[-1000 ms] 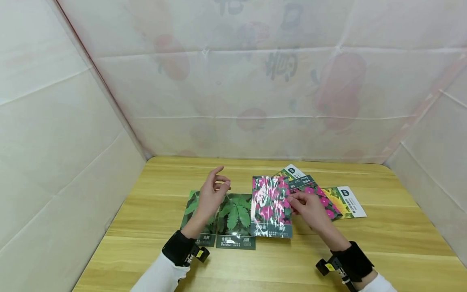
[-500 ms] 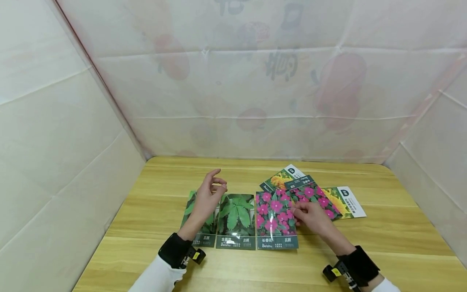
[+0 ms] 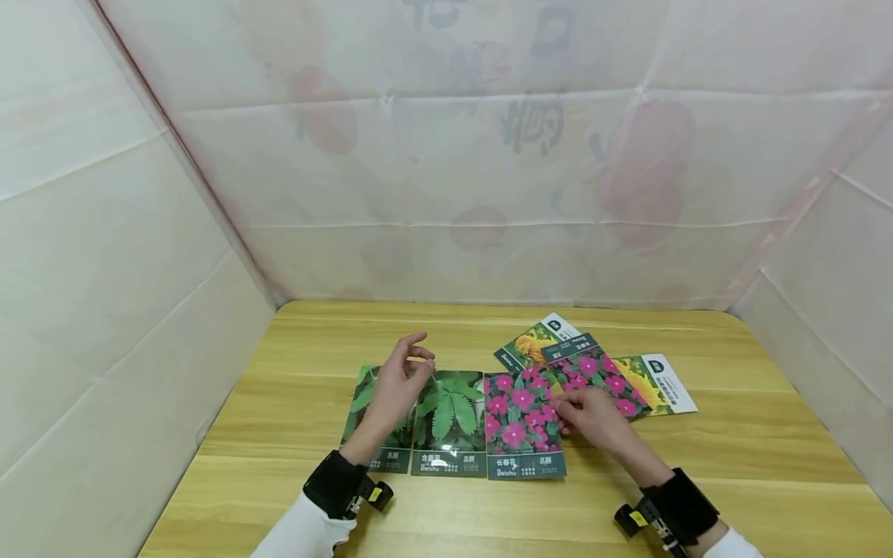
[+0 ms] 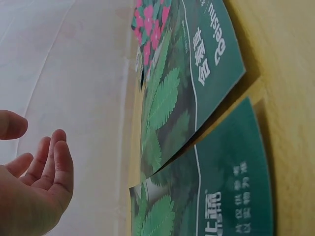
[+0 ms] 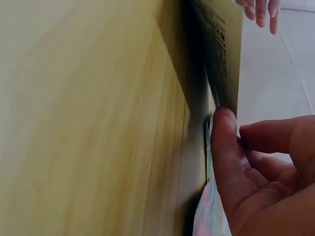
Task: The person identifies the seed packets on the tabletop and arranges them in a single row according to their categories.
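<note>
My right hand pinches the right edge of a pink-flower seed packet between thumb and finger. In the right wrist view that packet is seen nearly edge-on, its printed back lifted off the wood on this side. To its left lie two green-leaf seed packets, one beside it and one partly hidden by my left forearm. My left hand hovers above these two, fingers loosely bent and holding nothing. The left wrist view shows this hand apart from the green packet.
At the right, a second pink-flower packet overlaps two yellow-flower packets, one behind and one to the right. The wooden table meets hanging pale cloth at the back and sides.
My right hand has brought the pink-flower packet down toward the table and slightly toward me, in line with the green ones. The left hand has barely moved.
</note>
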A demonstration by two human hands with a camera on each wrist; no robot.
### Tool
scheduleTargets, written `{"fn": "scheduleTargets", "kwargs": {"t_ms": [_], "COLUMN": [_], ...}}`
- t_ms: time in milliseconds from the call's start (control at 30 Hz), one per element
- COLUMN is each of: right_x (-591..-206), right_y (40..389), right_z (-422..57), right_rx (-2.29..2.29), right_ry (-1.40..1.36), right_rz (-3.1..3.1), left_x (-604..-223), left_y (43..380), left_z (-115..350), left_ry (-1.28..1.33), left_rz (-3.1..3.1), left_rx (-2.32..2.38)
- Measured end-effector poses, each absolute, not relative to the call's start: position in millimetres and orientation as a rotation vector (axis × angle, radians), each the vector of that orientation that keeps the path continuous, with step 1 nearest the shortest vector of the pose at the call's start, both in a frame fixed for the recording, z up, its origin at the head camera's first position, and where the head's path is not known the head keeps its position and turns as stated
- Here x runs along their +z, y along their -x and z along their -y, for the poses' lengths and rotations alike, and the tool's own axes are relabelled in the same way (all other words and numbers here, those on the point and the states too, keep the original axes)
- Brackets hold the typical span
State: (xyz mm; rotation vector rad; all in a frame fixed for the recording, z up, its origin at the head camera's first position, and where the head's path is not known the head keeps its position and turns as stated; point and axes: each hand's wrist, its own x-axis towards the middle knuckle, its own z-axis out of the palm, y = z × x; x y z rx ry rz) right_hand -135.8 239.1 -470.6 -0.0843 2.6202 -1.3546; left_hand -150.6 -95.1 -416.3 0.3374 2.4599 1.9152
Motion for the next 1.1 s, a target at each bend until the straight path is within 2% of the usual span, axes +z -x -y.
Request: {"fn": "scheduleTargets", "kwargs": {"t_ms": [233, 433, 600, 767, 833, 1100], "right_x": [-464, -456, -453, -458, -462, -468], "right_y": [133, 136, 150, 168, 174, 189], "right_z": [-246, -252, -247, -241, -241, -248], "right_rx": [-1.293, -1.081, -0.643, -0.237, -0.17, -0.248], "right_ry": [0.198, 0.164, 0.408, 0.684, 0.72, 0.656], "right_rz": [-2.637, -2.869, -3.24, -3.257, -3.189, -3.023], "left_x": [-480, -516, -505, -465, -452, -453], "left_y": [179, 197, 192, 173, 166, 163], "left_z": [106, 110, 108, 97, 93, 87], "left_ry": [-0.517, -0.476, -0.62, -0.625, -0.599, -0.695], "left_rz": [-2.53, -2.596, -2.704, -2.753, -2.74, -2.816], "left_rx": [1.947, 1.922, 1.832, 1.711, 1.695, 1.5]}}
